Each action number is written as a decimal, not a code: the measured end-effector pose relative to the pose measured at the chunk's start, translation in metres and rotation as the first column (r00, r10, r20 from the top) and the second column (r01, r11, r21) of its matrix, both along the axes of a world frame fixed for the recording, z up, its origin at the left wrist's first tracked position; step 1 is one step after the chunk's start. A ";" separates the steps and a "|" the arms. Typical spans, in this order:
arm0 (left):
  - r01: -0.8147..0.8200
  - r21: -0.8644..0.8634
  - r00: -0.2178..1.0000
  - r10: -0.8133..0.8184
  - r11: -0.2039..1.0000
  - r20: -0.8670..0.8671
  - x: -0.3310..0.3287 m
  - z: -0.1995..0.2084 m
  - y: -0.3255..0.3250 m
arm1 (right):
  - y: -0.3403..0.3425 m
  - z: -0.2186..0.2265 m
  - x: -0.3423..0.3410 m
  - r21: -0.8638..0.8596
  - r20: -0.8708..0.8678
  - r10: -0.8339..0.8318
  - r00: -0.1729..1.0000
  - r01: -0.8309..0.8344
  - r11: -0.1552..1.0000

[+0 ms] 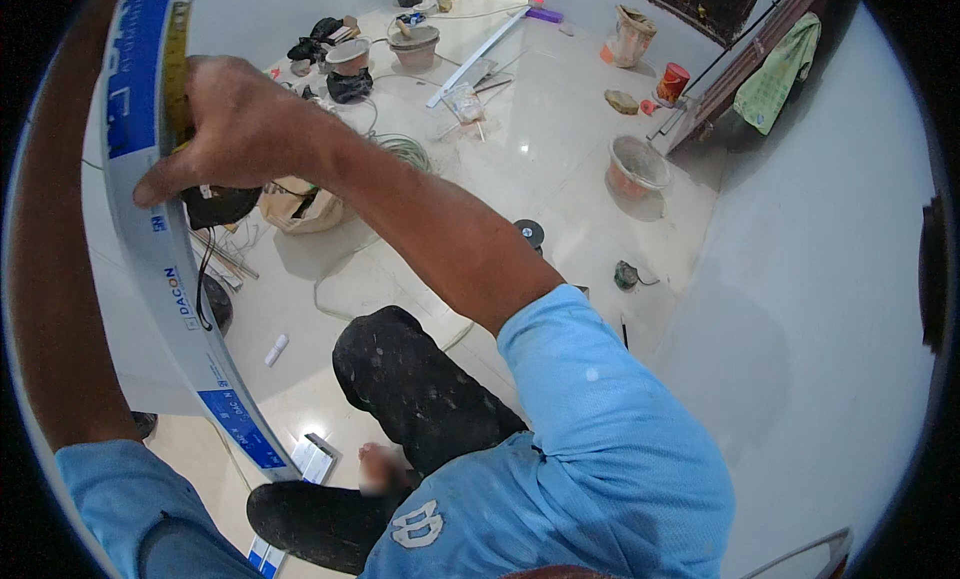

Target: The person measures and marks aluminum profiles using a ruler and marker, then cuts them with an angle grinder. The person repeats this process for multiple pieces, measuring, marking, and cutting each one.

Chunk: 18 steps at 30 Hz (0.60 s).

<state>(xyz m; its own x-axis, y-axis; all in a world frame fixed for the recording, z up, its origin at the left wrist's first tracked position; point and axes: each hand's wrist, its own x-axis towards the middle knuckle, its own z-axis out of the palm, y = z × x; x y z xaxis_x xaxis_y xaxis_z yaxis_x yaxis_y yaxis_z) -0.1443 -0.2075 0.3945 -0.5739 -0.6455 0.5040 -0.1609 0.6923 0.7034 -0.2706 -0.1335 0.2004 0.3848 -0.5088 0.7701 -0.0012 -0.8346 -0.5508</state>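
Currently, right hand (235, 114): grasping the white panel (170, 254), upper part, thumb on its face.
Left hand: out of view, can't tell.
Yellow tape (177, 69): along panel's upper right edge.
Dark trouser leg (325, 524): by panel's lower end.
Risk: eased thumb could let tape slide or panel tip.
Panel print: blue blocks, some lettering legible.

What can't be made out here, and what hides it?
Left hand: head view, past the picture's edge; only its forearm shows.
Long white strip: head view, top end cut off by the upper edge.
Yellow measuring tape: head view, markings too small to read.
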 end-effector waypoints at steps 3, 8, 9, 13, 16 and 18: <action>-0.001 0.093 0.998 0.006 0.996 -0.056 -0.015 -0.012 -0.010 | -0.004 -0.016 0.002 0.103 0.244 -0.081 0.966 0.057 0.993; -0.051 0.145 0.998 0.054 0.988 -0.016 0.004 -0.058 -0.038 | -0.019 -0.020 -0.011 0.106 0.209 -0.099 0.973 0.078 0.991; -0.046 0.076 0.996 0.040 0.996 0.074 0.032 -0.084 -0.054 | -0.024 -0.021 -0.026 0.109 0.194 -0.137 0.971 0.117 0.987; -0.296 -0.002 0.894 0.278 0.955 0.351 0.139 -0.222 0.044 | -0.031 -0.045 -0.089 0.266 0.314 -0.266 0.911 0.185 0.946; -0.500 -0.180 0.669 0.510 0.847 0.541 0.231 -0.287 0.181 | -0.031 -0.068 -0.104 0.382 0.387 -0.315 0.867 0.160 0.910; -0.566 -0.455 0.470 0.723 0.687 0.506 0.265 -0.319 0.232 | -0.027 -0.091 -0.114 0.475 0.414 -0.301 0.859 0.078 0.877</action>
<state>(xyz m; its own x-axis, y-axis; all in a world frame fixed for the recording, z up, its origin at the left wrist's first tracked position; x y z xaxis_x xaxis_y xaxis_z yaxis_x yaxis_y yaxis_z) 0.1205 0.0249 0.0750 -0.2461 -0.8949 0.3724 -0.9438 0.3087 0.1182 -0.3842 -0.1606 0.1097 -0.0993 -0.8509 0.5158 0.2126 -0.5245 -0.8244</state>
